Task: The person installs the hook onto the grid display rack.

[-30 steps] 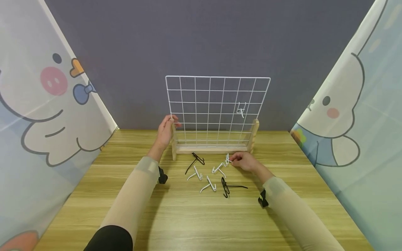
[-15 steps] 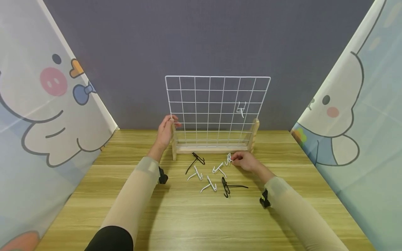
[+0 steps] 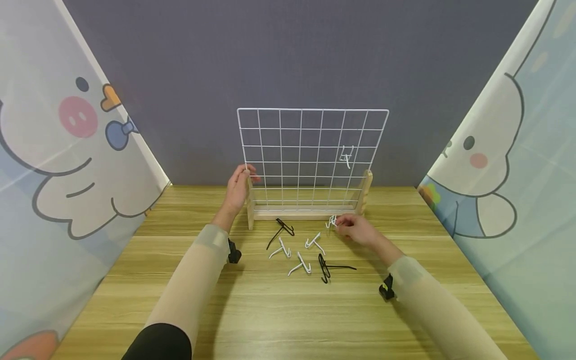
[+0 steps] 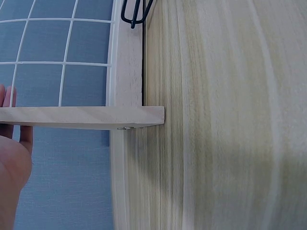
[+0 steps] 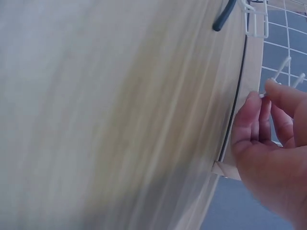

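Observation:
A white wire grid panel (image 3: 300, 147) stands upright in a wooden base (image 3: 292, 215). My left hand (image 3: 237, 192) grips the base's left wooden post (image 4: 72, 116), with fingers on both sides of it. Low in front of the base's right part, my right hand (image 3: 357, 230) pinches a small white wire hook (image 3: 332, 221) between thumb and fingertips. In the right wrist view the fingers partly hide this hook's end (image 5: 262, 95). Another white hook (image 3: 346, 158) hangs on the upper right of the grid.
Three white hooks lie loose on the wooden table (image 3: 279, 310), one of them a white hook (image 3: 300, 264) near the front. A black hook (image 3: 283, 227) lies by the base, and a second black hook (image 3: 333, 266) further forward. A grey panel (image 3: 310, 55) stands behind.
My right hand has moved slightly right and up with the white hook, away from the loose white hook beside it. The left hand stays on the post.

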The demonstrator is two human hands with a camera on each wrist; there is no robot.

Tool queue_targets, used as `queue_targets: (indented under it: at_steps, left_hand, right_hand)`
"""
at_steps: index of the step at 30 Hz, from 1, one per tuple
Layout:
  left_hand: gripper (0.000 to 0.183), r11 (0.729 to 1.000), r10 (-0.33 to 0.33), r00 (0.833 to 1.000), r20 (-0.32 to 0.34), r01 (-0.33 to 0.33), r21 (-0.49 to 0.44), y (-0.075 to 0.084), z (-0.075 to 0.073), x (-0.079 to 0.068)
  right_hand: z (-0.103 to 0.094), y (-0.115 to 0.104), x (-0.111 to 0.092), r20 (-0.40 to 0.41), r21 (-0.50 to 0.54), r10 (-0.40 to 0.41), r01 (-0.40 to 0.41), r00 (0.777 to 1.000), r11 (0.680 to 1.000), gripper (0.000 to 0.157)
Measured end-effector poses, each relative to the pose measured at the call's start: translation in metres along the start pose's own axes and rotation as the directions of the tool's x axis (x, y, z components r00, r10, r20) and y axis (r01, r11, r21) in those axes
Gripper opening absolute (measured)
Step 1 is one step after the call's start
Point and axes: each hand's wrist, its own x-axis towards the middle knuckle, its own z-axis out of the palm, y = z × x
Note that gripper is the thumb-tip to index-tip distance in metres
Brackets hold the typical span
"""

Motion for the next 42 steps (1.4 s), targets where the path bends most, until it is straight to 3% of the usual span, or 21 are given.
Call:
queue_targets:
  at_steps: [11, 19, 24, 29, 42]
  left_hand:
    - [0.028, 1.000, -0.002, 1.000, -0.009, 0.002, -0.010, -0.001, 0.000, 0.000]
    - [0.034, 1.000, 0.009, 1.000, -0.003, -0.009, -0.027, -0.001, 0.000, 0.000]
    - [0.028, 1.000, 0.007, 1.000, -0.014, -0.007, -0.006, -0.002, 0.000, 0.000]
    - [0.036, 1.000, -0.003, 1.000, -0.016, 0.003, 0.011, -0.001, 0.002, 0.000]
    - [0.037, 1.000, -0.009, 1.000, -0.017, 0.010, 0.014, -0.003, 0.000, 0.000]
  right_hand:
    - [-0.005, -0.004, -0.008, -0.068, 0.108, -0.011, 0.018, 0.998, 0.994, 0.034]
    - [-0.004, -0.008, -0.014, -0.110, 0.216, -0.049, 0.072, 0.993, 0.974, 0.027]
    - [-0.002, -0.013, -0.017, -0.134, 0.220, -0.080, 0.108, 0.988, 0.970, 0.032]
    - [-0.001, -0.020, -0.019, -0.147, 0.202, -0.093, 0.122, 0.985, 0.972, 0.034]
    - [0.007, -0.063, -0.015, -0.200, 0.199, -0.136, 0.176, 0.970, 0.964, 0.029]
